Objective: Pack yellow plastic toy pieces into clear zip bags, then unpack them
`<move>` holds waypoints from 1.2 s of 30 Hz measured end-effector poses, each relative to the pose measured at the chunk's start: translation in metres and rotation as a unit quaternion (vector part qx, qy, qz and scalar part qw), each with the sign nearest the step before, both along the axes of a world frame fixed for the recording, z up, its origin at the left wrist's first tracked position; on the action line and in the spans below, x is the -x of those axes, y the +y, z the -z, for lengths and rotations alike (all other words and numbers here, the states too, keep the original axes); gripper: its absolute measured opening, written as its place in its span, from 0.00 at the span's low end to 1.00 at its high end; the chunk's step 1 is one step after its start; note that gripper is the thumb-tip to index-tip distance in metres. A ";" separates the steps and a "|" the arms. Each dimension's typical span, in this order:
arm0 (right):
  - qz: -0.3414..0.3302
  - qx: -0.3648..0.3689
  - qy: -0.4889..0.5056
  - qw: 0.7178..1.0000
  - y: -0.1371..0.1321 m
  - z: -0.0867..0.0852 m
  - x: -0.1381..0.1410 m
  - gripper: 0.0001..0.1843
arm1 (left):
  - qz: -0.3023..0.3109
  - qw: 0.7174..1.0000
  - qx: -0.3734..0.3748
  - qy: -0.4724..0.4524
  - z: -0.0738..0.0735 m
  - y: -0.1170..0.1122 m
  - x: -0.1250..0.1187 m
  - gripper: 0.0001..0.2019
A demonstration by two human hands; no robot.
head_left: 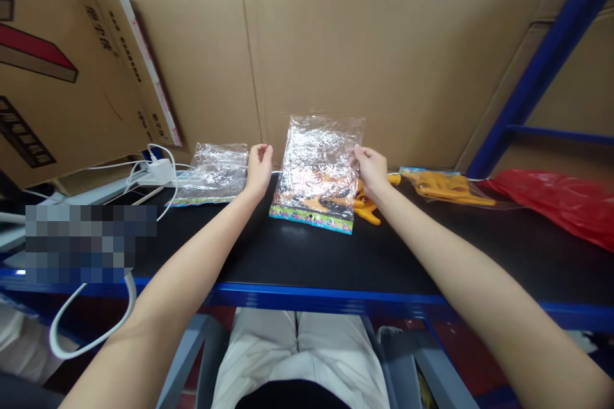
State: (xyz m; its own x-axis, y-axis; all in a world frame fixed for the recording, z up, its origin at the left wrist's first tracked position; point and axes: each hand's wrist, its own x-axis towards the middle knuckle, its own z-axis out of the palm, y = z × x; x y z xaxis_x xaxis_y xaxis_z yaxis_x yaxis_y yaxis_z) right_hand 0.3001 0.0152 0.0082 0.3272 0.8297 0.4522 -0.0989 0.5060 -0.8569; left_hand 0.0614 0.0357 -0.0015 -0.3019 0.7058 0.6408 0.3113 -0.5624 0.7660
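Observation:
A clear plastic bag with a coloured printed strip along its lower edge is held up over the black table top, an orange plastic toy visible inside it. My left hand is curled at the bag's left edge. My right hand pinches its right edge. A loose orange plastic toy lies on the table just under my right hand.
A stack of empty clear bags lies left of my left hand. A white power strip with cables sits further left. A packed orange toy and a red plastic bag lie at the right. Cardboard walls stand behind the table.

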 end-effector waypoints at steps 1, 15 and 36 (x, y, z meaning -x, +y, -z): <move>0.016 -0.005 0.012 1.000 0.000 -0.001 -0.001 0.12 | -0.023 0.998 -0.043 0.050 0.000 -0.002 -0.001 0.15; 0.078 0.061 0.164 0.981 0.002 -0.012 -0.021 0.14 | 0.066 0.741 -0.244 0.622 0.010 -0.059 -0.042 0.31; 0.034 -0.171 -0.601 0.780 -0.014 0.030 0.008 0.29 | -0.179 0.724 0.066 0.663 -0.013 -0.052 0.071 0.33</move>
State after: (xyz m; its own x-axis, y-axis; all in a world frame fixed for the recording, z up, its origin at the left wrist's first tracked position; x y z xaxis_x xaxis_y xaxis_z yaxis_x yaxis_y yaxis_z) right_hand 0.2924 0.0010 -0.0219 -0.4656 0.5929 0.6570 0.7088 0.6944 -0.1243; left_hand -0.0093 -0.0167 0.0118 0.3388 0.8156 0.4691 0.9298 -0.2139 -0.2995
